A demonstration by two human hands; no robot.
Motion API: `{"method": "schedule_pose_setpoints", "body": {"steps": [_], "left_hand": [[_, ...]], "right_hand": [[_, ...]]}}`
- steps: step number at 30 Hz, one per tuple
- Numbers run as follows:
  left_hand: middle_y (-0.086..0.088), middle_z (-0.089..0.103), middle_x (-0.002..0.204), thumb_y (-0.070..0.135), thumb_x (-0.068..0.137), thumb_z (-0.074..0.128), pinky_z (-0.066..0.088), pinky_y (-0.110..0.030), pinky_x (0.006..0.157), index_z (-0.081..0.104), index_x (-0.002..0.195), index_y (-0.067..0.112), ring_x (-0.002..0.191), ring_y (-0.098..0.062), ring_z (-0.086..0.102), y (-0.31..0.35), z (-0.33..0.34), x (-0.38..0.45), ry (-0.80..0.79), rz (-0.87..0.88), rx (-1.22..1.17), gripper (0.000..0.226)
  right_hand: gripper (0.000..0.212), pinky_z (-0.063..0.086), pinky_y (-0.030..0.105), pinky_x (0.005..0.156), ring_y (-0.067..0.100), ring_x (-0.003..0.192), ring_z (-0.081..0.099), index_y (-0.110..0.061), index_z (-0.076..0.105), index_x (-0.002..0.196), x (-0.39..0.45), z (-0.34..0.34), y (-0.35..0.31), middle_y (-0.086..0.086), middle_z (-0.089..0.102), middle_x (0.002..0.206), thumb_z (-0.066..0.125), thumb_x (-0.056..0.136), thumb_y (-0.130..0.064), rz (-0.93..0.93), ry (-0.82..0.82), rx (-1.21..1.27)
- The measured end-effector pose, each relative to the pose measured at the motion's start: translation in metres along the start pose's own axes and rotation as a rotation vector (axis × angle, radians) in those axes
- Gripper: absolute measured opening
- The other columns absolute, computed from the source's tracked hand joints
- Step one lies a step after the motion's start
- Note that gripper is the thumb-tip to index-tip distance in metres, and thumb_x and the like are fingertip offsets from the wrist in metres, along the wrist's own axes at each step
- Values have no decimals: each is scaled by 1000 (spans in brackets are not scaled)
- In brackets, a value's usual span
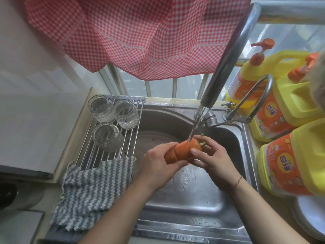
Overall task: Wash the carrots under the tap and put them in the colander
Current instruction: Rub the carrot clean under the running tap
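A thick orange carrot [183,150] with a stubby green top is held over the steel sink [190,205], under a thin stream of water running from the tap [219,73]. My left hand [159,166] grips the carrot's narrow end from the left. My right hand [213,162] grips its thick end, fingers curled round it near the green stub. The water hits the carrot's upper side. No colander is in view.
A wire drying rack [105,148] with three upturned glass jars [108,137] spans the sink's left side; a striped cloth [91,189] lies over its near end. Yellow detergent jugs [290,159] crowd the right counter. A red checked curtain [140,32] hangs above.
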State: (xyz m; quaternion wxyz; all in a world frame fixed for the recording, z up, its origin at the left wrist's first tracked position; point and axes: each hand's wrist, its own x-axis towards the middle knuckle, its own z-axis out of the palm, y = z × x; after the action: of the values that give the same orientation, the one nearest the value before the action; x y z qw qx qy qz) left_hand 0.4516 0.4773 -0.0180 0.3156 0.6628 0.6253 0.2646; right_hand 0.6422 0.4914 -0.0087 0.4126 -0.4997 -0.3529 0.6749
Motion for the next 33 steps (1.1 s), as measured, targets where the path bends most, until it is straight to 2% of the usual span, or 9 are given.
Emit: {"method": "schedule_pose_setpoints", "body": {"steps": [5,8,12,17,21,23,25,29,33], "left_hand": [[7,72,113,67,77,67,56,-31,86,67,128,22,99,-3,65,2,7,3,11,99,-101,68],[6,73,115,61,75,71,56,-33,89,70,124,20,104,-3,67,-4,11,2,64,119,-166,64],[12,70,121,52,76,78,55,-29,92,69,126,25,108,2,65,-7,11,-2,42,113,-171,58],[15,68,114,62,84,66,51,-32,89,52,135,42,101,-10,63,-4,-7,7,-300,69,115,56],[12,66,117,66,87,57,51,-34,84,50,137,35,101,-14,63,-4,-3,5,-104,115,276,59],[8,65,120,58,88,62,50,-36,84,48,142,28,103,-18,63,-8,4,3,-46,143,369,64],[6,64,124,56,88,62,49,-37,87,46,145,26,106,-20,62,-10,8,2,-66,147,396,66],[9,57,135,65,94,44,49,-37,92,40,146,31,117,-19,58,-8,7,6,-163,98,299,62],[7,63,127,67,93,43,53,-41,87,42,147,31,108,-20,63,-10,8,9,-158,159,205,65]], "right_hand": [[66,56,42,82,36,105,66,-22,72,110,0,-7,8,19,61,118,97,49,-32,15,-64,83],[49,58,45,79,32,98,70,-17,69,111,-2,1,6,21,65,112,84,65,-24,53,-29,88],[39,61,41,74,28,91,72,-21,71,102,1,5,3,17,67,103,78,66,-34,-16,37,-213],[41,58,41,83,26,104,65,-35,71,106,1,-4,6,6,68,112,87,67,-33,-123,-89,-314],[40,61,41,76,26,102,68,-24,65,115,-1,11,12,12,64,117,79,80,-11,-108,46,-103],[34,62,39,68,24,96,69,-27,65,110,1,17,15,10,63,113,78,81,-15,-113,139,-235],[29,62,40,66,23,98,68,-36,67,100,5,16,16,6,66,107,80,79,-20,-149,156,-350],[41,61,43,71,32,97,68,-48,72,92,3,6,15,3,67,103,81,77,-12,-176,80,-272],[32,61,41,72,29,93,70,-38,74,98,-3,4,8,9,64,108,78,70,-22,-161,39,-167]]}}
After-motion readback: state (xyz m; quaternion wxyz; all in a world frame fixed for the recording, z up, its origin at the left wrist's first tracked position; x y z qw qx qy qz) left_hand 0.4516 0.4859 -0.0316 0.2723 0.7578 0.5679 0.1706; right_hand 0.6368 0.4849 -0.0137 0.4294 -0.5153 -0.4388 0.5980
